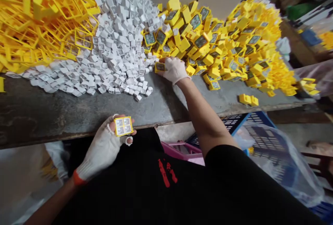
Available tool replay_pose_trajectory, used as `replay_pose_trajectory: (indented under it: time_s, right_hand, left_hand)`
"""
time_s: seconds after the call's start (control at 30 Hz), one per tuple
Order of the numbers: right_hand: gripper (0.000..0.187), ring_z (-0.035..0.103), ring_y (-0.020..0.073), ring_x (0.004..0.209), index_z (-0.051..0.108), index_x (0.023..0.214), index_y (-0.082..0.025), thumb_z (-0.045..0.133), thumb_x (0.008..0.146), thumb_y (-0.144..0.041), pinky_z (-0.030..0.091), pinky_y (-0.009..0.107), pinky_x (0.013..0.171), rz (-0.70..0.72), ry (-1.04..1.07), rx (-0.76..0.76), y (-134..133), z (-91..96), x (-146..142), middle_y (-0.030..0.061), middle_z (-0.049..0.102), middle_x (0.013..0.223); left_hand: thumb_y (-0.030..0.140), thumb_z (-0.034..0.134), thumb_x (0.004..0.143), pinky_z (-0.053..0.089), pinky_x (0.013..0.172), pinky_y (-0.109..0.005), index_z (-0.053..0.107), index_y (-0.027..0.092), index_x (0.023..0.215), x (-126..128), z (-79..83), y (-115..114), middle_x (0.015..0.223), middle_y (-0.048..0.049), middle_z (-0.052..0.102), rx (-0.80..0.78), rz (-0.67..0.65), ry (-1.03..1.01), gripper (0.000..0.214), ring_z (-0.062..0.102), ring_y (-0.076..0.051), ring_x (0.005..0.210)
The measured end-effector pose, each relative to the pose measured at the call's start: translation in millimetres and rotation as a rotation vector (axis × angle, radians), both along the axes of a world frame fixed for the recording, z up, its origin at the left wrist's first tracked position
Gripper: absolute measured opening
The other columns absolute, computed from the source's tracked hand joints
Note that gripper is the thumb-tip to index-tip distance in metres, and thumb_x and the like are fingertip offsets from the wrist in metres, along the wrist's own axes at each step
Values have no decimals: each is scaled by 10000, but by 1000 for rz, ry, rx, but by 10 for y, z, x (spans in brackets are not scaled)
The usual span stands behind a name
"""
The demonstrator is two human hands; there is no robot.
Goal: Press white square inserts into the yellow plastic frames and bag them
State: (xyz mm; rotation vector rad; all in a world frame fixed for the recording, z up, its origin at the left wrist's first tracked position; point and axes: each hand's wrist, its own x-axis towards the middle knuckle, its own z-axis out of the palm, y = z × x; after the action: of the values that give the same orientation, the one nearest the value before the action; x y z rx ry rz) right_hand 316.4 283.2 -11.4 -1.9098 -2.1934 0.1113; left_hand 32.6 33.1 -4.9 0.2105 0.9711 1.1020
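My left hand [101, 148], in a white knit glove with an orange cuff, holds a yellow square plastic frame [123, 126] with four grey-white cells, just below the table edge. My right hand [174, 70], also gloved in white, rests at the foot of a heap of yellow plastic pieces with dark centres [234, 44]. Its fingers grip one small yellow piece [160, 67]. Beside that hand lies a large heap of small white plastic cubes [111, 51].
A pile of yellow plastic lattice frames [39, 20] fills the upper left of the grey worn table [78, 110]. Below the table edge stand a pink basket [179, 150] and a blue crate [247, 124] with a clear plastic bag [283, 162].
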Motion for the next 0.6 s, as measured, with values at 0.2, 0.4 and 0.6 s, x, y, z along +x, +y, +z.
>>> replay_pose_trajectory:
  time_s: [0.2,0.4,0.6]
  right_hand:
    - [561,786,249,976,793,1418,-188,889,879,-309,679,430,973,89,383,-201,-149,-94,122,105,862,1185]
    - [303,667,173,674,858,983,-193,935,935,-482,577,321,729,-117,662,-406,-632,-129,442,-5,716,665]
    - [169,695,190,680,891,1093,-183,742,1033,-236,595,341,752,-247,597,-251,-379,-140,521,15,757,740]
  left_hand:
    - [286,1019,853,647,582,-314,821,231,1009,-24,-30,-50,1004,-66,893,29,15,-12,258,852,-273,757]
    - [302,1051,826,657,584,-319,838,230,989,-24,-23,-83,1001,-53,892,32,2,-6,277,855,-270,757]
    - [374,1145,714,659,593,-327,837,218,991,48,4,-123,1017,-70,896,61,-18,-33,443,856,-280,769]
